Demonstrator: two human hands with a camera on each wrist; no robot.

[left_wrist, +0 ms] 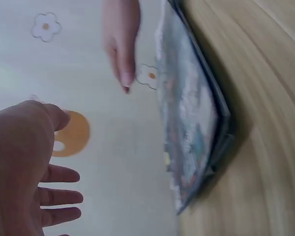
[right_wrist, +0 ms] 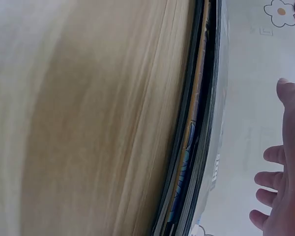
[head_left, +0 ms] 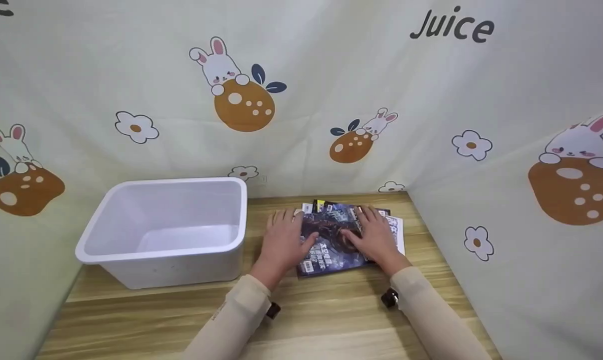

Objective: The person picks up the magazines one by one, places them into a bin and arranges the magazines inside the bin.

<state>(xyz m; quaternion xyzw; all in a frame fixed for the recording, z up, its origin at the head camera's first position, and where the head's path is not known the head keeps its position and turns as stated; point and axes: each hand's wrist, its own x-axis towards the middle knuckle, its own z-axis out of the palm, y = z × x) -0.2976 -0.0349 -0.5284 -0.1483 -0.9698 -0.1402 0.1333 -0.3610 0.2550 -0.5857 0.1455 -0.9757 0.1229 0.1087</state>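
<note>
A loose stack of magazines lies on the wooden table, its top cover dark blue with white lettering. Over the left side of the stack is my left hand, fingers extended. My right hand is over the right side, fingers pointing away from me. Both wrist views show space between the hands and the top cover. Several layered edges of the magazines show in the right wrist view. Lower covers stick out unevenly at the back and right.
To the left stands a white plastic bin, its inside showing no contents. A pale curtain printed with rabbits, oranges and flowers hangs behind and along both sides of the table. A dark device is on the right wrist.
</note>
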